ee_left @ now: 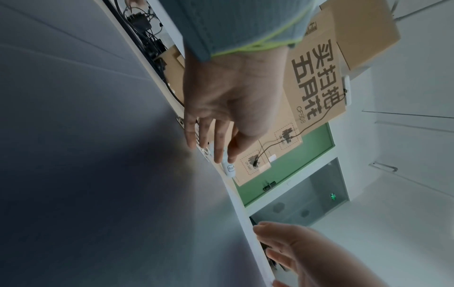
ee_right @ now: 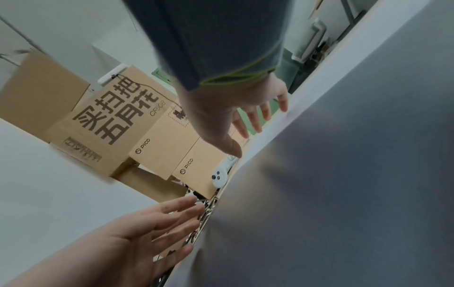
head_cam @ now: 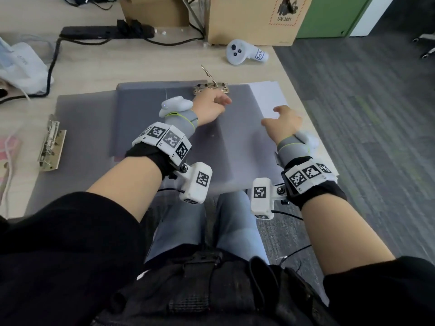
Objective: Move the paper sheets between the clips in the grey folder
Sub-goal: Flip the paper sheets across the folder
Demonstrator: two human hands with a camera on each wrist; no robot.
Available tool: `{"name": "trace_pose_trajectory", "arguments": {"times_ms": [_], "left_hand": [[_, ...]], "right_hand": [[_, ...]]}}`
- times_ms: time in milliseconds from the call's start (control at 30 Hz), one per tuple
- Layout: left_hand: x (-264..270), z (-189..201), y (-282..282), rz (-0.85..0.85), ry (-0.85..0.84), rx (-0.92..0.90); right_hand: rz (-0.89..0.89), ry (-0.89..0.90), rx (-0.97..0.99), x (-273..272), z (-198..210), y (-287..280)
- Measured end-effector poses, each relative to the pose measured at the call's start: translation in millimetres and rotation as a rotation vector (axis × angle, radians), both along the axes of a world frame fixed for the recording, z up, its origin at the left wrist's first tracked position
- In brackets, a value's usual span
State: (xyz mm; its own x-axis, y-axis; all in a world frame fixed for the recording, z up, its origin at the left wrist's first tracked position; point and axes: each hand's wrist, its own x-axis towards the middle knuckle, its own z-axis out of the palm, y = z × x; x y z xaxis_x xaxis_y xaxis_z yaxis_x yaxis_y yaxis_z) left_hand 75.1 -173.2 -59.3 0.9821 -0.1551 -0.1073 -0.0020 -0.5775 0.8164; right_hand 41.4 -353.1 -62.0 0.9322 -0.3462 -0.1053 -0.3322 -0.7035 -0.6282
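The grey folder lies open on the desk. One metal clip sits at its left edge. A second clip is at the far edge, its lever raised. White paper sheets stick out from under the grey cover on the right. My left hand is just below the far clip with fingers straight and reaching over its base; contact is unclear. My right hand hovers with fingers spread over the paper's edge, holding nothing.
A white controller lies beyond the folder, with cardboard boxes behind it. A black power strip and cables run along the back left, near a white bag. The desk's right edge drops to grey carpet.
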Motion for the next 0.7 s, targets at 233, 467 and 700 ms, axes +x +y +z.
{"name": "trace_pose_trajectory", "arguments": {"times_ms": [233,467,700], "left_hand": [[-27,-4,-45,-0.145,0.024,0.080],[-43,-7,-64,-0.332,0.004,0.291],[-56,-8,-89,-0.557,-0.021,0.527]], "right_hand": [[0.049,0.206,-0.221,-33,1,-38],[0.085,0.042,-0.074,-40,-8,-46],[0.026,-0.028,0.076,-41,-10,-57]]}}
